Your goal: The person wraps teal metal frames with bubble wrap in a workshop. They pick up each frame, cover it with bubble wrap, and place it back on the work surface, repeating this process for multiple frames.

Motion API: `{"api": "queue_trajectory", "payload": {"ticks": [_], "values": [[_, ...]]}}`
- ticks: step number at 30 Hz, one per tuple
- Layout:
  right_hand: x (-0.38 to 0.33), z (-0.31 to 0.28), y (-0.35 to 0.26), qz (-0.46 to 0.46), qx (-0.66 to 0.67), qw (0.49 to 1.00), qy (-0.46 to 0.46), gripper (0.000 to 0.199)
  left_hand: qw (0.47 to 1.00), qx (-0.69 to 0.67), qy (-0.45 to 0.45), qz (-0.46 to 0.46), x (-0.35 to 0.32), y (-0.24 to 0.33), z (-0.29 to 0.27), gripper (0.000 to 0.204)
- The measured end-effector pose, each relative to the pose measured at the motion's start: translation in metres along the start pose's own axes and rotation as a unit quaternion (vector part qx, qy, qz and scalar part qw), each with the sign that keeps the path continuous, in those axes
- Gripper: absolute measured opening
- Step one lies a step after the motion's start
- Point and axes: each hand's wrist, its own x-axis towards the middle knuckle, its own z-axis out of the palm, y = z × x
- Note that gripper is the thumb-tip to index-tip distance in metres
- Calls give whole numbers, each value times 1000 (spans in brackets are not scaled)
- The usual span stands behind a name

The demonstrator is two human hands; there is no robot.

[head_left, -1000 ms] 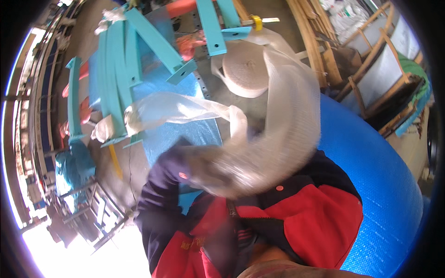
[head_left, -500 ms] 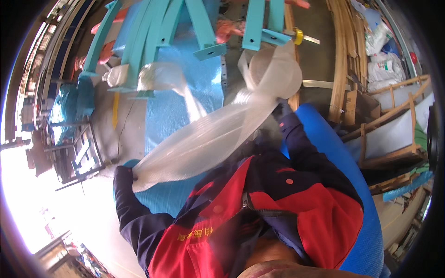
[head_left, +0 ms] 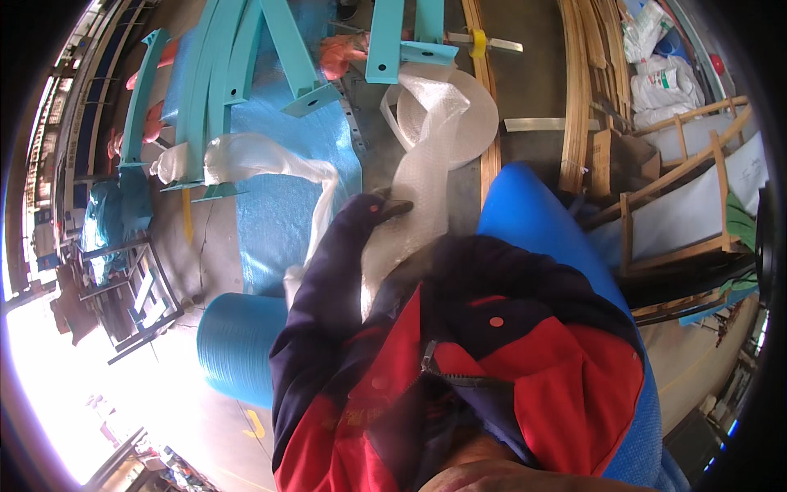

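1 strip of whitish bubble wrap point(head_left: 425, 176) trails off the 1 o'clock roll point(head_left: 477, 123), probably featherlight and floppy, so grab both edges; left hand point(head_left: 398, 208) meets it near 12, right hand point(head_left: 403, 275) blurs, can't tell either grip.

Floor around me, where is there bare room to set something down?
Bare floor shows between the wooden strip and planks, beyond the silver bar; also between the metal frame and blue sheet. It's crowded by the teal beams and white wrap.

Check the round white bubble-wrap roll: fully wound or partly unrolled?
Partly unrolled: a translucent strip runs from the roll past the left hand.
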Motion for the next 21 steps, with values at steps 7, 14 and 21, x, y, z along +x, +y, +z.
{"api": "queue_trajectory", "payload": {"ticks": [7,14,21], "values": [[-18,-164,77,38,545,768,335,41,952,267,57,-135,-23,-16,15,67],[121,-134,121,-49,583,788,192,20,867,331,342,-146,-20,-11,8,128],[73,-116,122,38,480,835,266,45,938,228,216,-148,57,-32,60,103]]}}
